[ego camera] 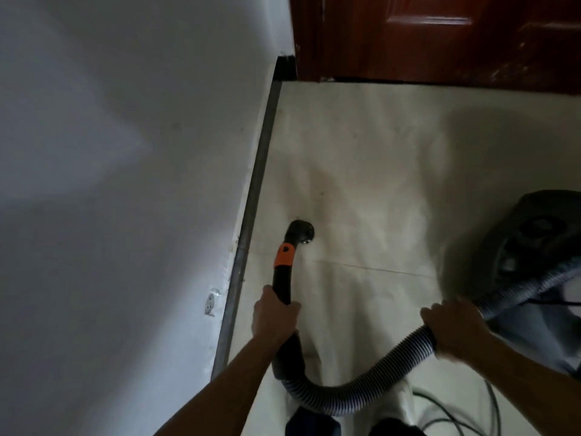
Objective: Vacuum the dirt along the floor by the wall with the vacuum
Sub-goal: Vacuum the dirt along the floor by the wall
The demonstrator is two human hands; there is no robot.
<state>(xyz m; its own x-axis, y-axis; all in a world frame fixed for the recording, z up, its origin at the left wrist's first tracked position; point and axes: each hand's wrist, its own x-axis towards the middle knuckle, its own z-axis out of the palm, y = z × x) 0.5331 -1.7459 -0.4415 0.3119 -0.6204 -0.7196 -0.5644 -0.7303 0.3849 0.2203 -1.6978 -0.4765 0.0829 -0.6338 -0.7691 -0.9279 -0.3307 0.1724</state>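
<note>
wand (284,275) pointing away along baseboard (251,196), left hand (275,313) gripping it

floor (361,158) open ahead, wall (125,152) left

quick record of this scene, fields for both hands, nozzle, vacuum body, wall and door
left hand: grips the wand behind its orange collar
right hand: grips the hose
nozzle: down at the floor, near the baseboard, not touching it
vacuum body: on the floor, at right
wall: white, at left, socket low down
door: dark red, ahead
</note>
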